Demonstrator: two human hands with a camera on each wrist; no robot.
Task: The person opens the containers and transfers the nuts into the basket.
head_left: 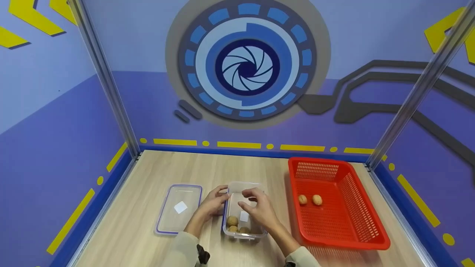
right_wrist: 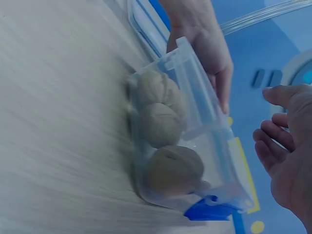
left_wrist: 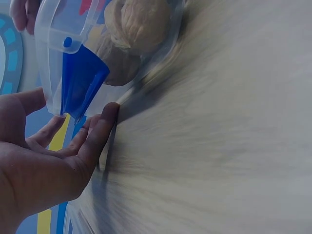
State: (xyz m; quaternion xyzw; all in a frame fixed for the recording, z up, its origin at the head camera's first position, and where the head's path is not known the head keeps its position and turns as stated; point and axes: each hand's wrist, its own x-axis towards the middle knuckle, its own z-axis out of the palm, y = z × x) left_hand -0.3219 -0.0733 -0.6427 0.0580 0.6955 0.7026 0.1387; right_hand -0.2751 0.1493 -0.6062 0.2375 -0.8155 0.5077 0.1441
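Note:
Low in the middle of the head view stands a clear plastic container point(head_left: 256, 186) with blue side latches, its top uncovered. Several walnuts point(head_left: 232, 220) sit at its near end, and a small white patch shows at its bottom. My left hand point(head_left: 213, 202) holds the container's left side, thumb at the rim and fingers along the outer wall. Above the container's right side is my right hand point(head_left: 261, 209), thumb and fingers apart with nothing between them. In the right wrist view, the walnuts point(right_wrist: 161, 124) show through the container wall.
Left of the container lies a clear lid point(head_left: 174, 218) with a blue-purple rim and a white square label. To the right stands a red slotted basket point(head_left: 345, 237) holding two walnuts point(head_left: 317, 200). Printed panels point(head_left: 148, 107) with metal corner posts enclose the wooden table point(head_left: 126, 215).

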